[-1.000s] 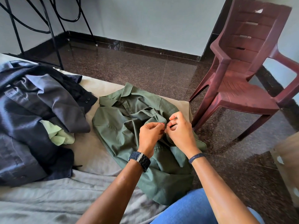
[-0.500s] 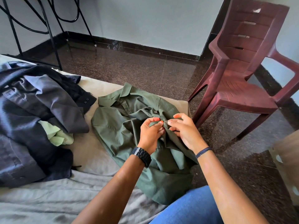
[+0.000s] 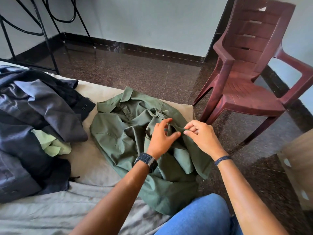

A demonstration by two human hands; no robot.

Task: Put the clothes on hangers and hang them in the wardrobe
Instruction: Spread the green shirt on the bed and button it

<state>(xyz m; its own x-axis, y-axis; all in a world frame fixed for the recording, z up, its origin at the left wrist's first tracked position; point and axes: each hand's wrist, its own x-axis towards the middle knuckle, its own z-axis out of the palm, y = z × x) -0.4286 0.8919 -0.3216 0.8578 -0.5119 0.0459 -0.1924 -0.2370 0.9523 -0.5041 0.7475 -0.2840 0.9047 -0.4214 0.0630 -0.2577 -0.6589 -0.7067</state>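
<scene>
We saw the green shirt (image 3: 128,141) lying crumpled on the bed (image 3: 88,158), collar toward the far edge, its lower hem spilling over the near corner beside a knee in blue jeans (image 3: 199,217). The right hand (image 3: 203,138) had its grip pinched on a strip of the shirt's front edge, thumb and forefinger closed on the fabric and lifting it slightly. The left hand (image 3: 160,136) hovered just beside it over the shirt with fingers spread and loosely bent; its grip was released, and we could not tell whether its fingertips touched the cloth. A dark watch (image 3: 147,161) sat on the left wrist and a thin band (image 3: 222,159) on the right. To the left on the bed lay a pile of dark clothes (image 3: 33,124) with a pale green garment (image 3: 52,145) tucked under it. A maroon plastic chair (image 3: 250,78) stood on the dark floor (image 3: 144,72) beyond the bed's corner.
</scene>
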